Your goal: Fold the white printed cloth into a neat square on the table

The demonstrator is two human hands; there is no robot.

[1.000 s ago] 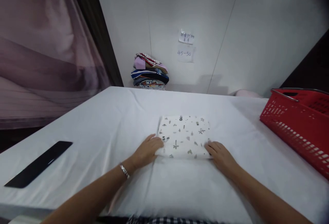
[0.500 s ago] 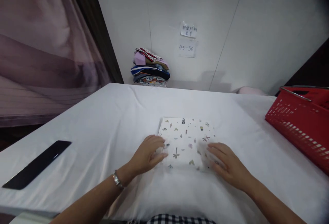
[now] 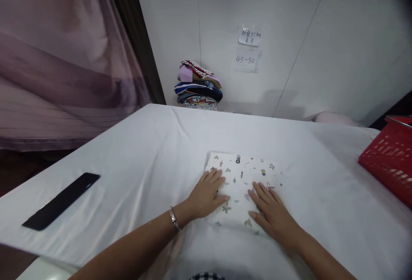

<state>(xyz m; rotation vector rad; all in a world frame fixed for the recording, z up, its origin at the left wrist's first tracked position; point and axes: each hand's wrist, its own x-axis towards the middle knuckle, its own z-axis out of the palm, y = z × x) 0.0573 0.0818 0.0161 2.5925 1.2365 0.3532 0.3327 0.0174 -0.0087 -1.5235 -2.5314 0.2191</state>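
Observation:
A folded white cloth point(image 3: 240, 190) with small printed leaves and flowers lies flat on the white-covered table point(image 3: 154, 143). On its left side rests my left hand point(image 3: 207, 194), palm down with the fingers stretched out and the thumb pointing inward. My right hand point(image 3: 272, 209) lies flat across the cloth's right part, fingers spread. Neither hand grips anything. Both hands cover parts of the print and the cloth's side edges.
To the left on the table lies a black phone-like slab point(image 3: 62, 200). A red plastic basket point(image 3: 389, 160) stands at the right edge. Behind the table's far edge is a stack of folded fabrics point(image 3: 199, 85) by the wall. A purple curtain point(image 3: 64, 57) hangs at left.
Both hands have come down flat onto the cloth, the right one moving inward from its side. The view has shifted, so the surroundings sit further right.

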